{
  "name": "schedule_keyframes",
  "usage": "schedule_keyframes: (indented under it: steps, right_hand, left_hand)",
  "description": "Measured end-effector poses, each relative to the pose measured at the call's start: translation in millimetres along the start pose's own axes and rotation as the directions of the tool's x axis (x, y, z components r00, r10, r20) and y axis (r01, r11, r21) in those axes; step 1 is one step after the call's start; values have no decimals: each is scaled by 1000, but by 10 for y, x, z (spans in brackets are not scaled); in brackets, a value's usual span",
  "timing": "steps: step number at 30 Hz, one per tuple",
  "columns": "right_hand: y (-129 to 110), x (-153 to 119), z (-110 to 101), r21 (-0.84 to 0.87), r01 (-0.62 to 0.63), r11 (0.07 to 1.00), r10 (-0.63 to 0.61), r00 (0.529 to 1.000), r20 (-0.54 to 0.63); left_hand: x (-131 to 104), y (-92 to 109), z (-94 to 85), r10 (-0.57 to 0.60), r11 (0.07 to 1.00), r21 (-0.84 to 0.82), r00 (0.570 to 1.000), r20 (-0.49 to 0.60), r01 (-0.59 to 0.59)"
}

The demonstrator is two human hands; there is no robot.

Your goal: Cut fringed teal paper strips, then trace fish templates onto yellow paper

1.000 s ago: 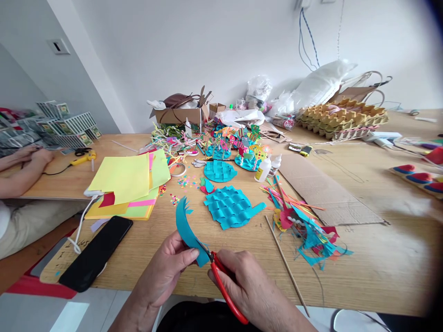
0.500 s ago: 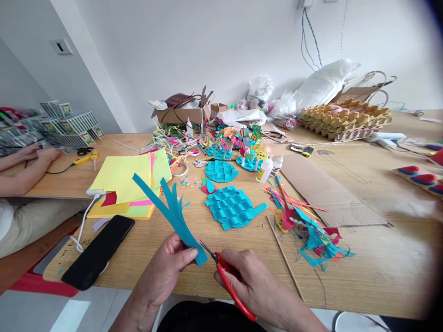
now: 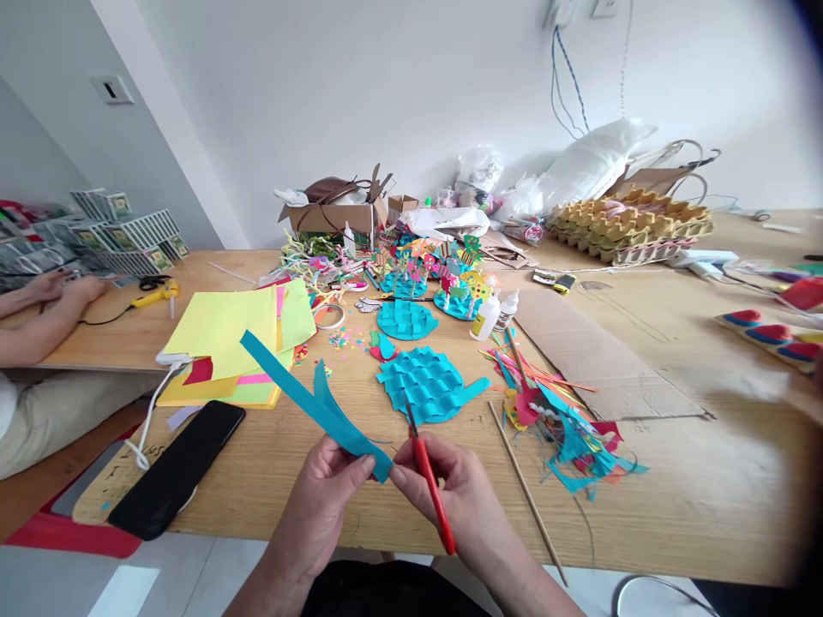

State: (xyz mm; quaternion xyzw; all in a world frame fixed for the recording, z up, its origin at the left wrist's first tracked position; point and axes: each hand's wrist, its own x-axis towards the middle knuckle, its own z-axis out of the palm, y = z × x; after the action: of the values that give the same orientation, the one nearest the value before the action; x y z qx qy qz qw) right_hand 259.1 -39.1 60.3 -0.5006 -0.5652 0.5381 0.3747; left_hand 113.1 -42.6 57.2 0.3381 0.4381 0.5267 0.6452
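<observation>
- Evidently, the left hand (image 3: 327, 488) is gripping the blue paper (image 3: 283, 377) near its close end, thumb on top and fingers beneath, probably because a pinch there is steadying the limp sheet while its two long tails are fanning out freely over the table (image 3: 360, 523).
- Meanwhile, the right hand (image 3: 447, 493) is doing double duty: it is holding the red-handled scissors (image 3: 432, 484) in its grasp while its thumb is meeting the paper's end, just beside the left thumb.
- The scissors' blades are pointing forward, away from the paper, seemingly so that the fingertips can be handling it without the tool being put down; whether the tip is touching the woven blue piece (image 3: 424, 377) beyond, one cannot tell.
- That woven piece is lying flat straight ahead, perhaps for easy reach, and a smaller woven oval (image 3: 406, 319) is resting behind it.
- Two glue bottles (image 3: 485, 317) are standing upright close by, likely within arm's length on purpose.
- Colourful scraps (image 3: 579, 437) are lying heaped to the right, beside a thin stick (image 3: 531, 497), apparently keeping the middle workable.
</observation>
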Motion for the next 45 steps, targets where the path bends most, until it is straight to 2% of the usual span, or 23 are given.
schedule_keyframes:
  steps: [3, 7, 15, 21, 24, 29, 35, 38, 45]
  right_hand:
    - [35, 60, 67, -74, 21, 997, -23, 1000, -15]
    - [53, 75, 77, -85, 4, 996, -6, 1000, -21]
    - [9, 62, 36, -142, -32, 989, 28, 999, -26]
    - [105, 74, 88, -195, 0, 981, -6, 999, -35]
    - [80, 64, 85, -225, -2, 974, -4, 1000, -27]
    - [-54, -53, -81, -359, 84, 930, -54, 994, 95]
    - [-56, -241, -277, -505, 89, 859, 74, 953, 294]
    - [-86, -265, -286, -466, 69, 882, 120, 923, 364]
    - [-122, -245, -235, -278, -73, 958, 191, 885, 425]
  left_hand:
    - [-4, -37, 14, 13, 1000, 3, 1000, 5, -13]
    - [0, -42, -8, 16, 999, 35, 999, 50, -18]
    - [73, 45, -177, 83, 987, 138, 996, 26, -86]
    - [81, 88, -171, 127, 988, 88, 992, -5, -126]
    - [70, 90, -161, 139, 988, 62, 990, -8, -138]
    - [86, 126, -219, 143, 988, 65, 989, -29, -141]
    - [103, 193, -262, 165, 985, 68, 984, -68, -160]
    - [90, 205, -229, 157, 984, 98, 985, -67, -150]
    - [72, 208, -163, 152, 975, 173, 986, -69, -138]
